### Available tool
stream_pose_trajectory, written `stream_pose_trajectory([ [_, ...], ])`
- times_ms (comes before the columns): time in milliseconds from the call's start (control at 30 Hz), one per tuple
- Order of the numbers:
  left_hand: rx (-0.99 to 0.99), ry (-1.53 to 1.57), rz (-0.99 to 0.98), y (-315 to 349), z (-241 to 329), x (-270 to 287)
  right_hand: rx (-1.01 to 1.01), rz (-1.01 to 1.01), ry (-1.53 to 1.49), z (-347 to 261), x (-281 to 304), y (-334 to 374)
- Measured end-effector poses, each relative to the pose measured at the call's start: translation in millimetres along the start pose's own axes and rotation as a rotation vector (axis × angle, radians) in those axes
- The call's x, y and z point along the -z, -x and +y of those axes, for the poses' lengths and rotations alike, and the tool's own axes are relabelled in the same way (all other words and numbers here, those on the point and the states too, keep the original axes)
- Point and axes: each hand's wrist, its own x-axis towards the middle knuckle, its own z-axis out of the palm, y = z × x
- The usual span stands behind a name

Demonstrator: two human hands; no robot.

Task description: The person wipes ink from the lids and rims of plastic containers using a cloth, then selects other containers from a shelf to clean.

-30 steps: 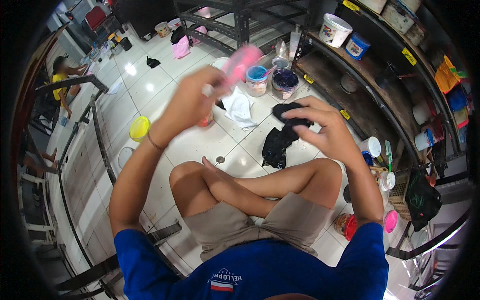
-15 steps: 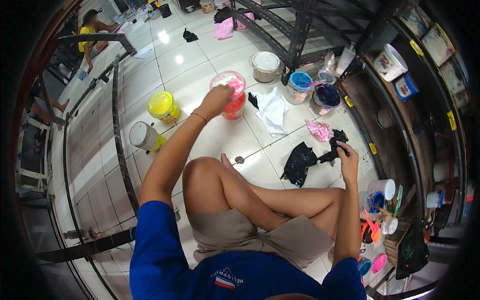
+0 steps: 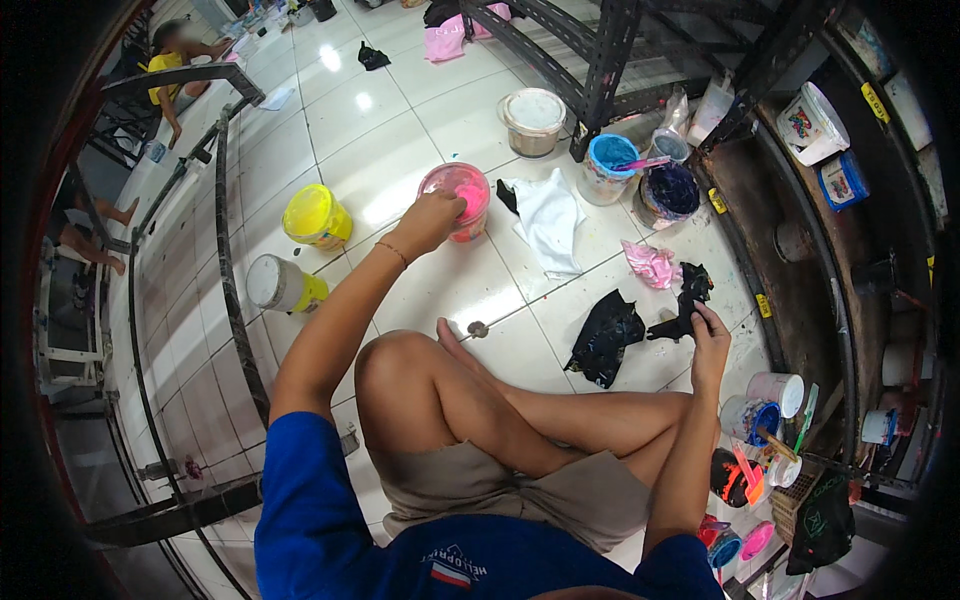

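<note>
My left hand (image 3: 436, 217) reaches out ahead, its fingers closed at the lid (image 3: 445, 178), a see-through round one with a bright pink patch. The lid lies over the mouth of a pinkish-red paint bucket (image 3: 470, 230); whether it is seated cannot be made out. My right hand (image 3: 710, 340) pinches a crumpled black plastic piece (image 3: 690, 300) above the floor at right. Beside it lie another black plastic piece (image 3: 608, 338) and a crumpled pink one (image 3: 650, 264). A white cloth (image 3: 548, 222) is spread between the bucket and these pieces.
Left of the bucket stand a yellow paint tub (image 3: 318, 217) and a white-lidded tub (image 3: 285, 285). Beyond are a lidded pail (image 3: 532, 122), a blue paint tub (image 3: 606, 168) and a dark paint tub (image 3: 667, 194). A black metal rack (image 3: 600, 70) rises ahead; another person (image 3: 172, 70) sits far left.
My left hand has lowered the lid from above the bucket onto its mouth. My right hand still holds the black plastic, which has shifted slightly. The view has also shifted slightly.
</note>
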Motion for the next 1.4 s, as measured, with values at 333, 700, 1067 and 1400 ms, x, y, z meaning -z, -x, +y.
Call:
stream_pose_trajectory([
  [333, -0.019, 0.014, 0.080, 11, 2, -2, -0.033, -0.009, -0.016, -2, -3, 4],
  [700, 0.193, 0.069, -0.119, 6, 1, 22, -0.009, 0.002, -0.023, 0, -1, 4],
  [1067, 0.242, -0.101, 0.230, -46, 23, -53, -0.037, 0.102, -0.095, -1, 8, 6],
  [1400, 0.381, -0.002, 0.610, -94, 1, 17, -0.033, 0.146, -0.095, 6, 15, 7],
])
